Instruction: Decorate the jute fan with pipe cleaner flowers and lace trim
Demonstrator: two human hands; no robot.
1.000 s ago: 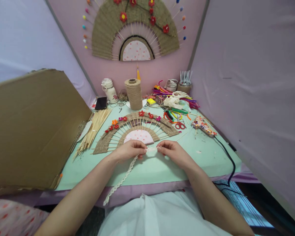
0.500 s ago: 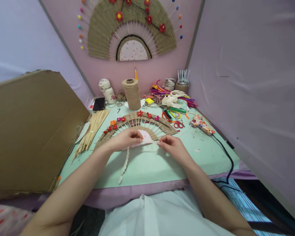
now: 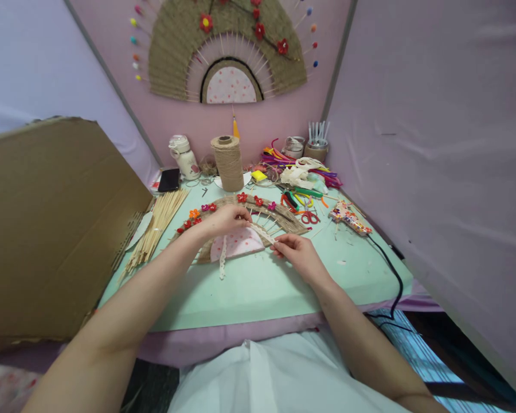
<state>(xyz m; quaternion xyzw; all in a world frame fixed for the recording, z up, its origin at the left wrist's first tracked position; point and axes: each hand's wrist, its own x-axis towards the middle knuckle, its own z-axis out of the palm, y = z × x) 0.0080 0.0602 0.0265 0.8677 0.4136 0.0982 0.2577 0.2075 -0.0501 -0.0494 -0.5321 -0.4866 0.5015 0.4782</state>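
Note:
A strip of white lace trim [image 3: 262, 232] is stretched between my two hands, over the fan's inner arc. My left hand [image 3: 232, 219] pinches it near the top of the pink dotted half-circle, and the loose tail hangs down across that half-circle onto the table. At the half-circle's right corner, my right hand [image 3: 293, 250] grips the other end of the lace between thumb and fingers. The twine-covered fan [image 3: 290, 219] lies flat beneath, with red, orange and magenta flowers along its outer band. My left hand and forearm hide part of its left side.
Behind the fan stands a twine spool [image 3: 227, 163]. Bamboo sticks [image 3: 157, 229] and a large cardboard sheet [image 3: 55, 229] are at left. Red scissors [image 3: 309, 217], pliers [image 3: 289, 201] and a corded, flower-patterned glue gun [image 3: 350, 218] lie at right. A larger fan [image 3: 167, 63] hangs on the wall.
My left hand has moved up and away from the table's front edge, drawing the lace from below the fan onto its inner arc. My right hand has stayed near the corner, holding its end.

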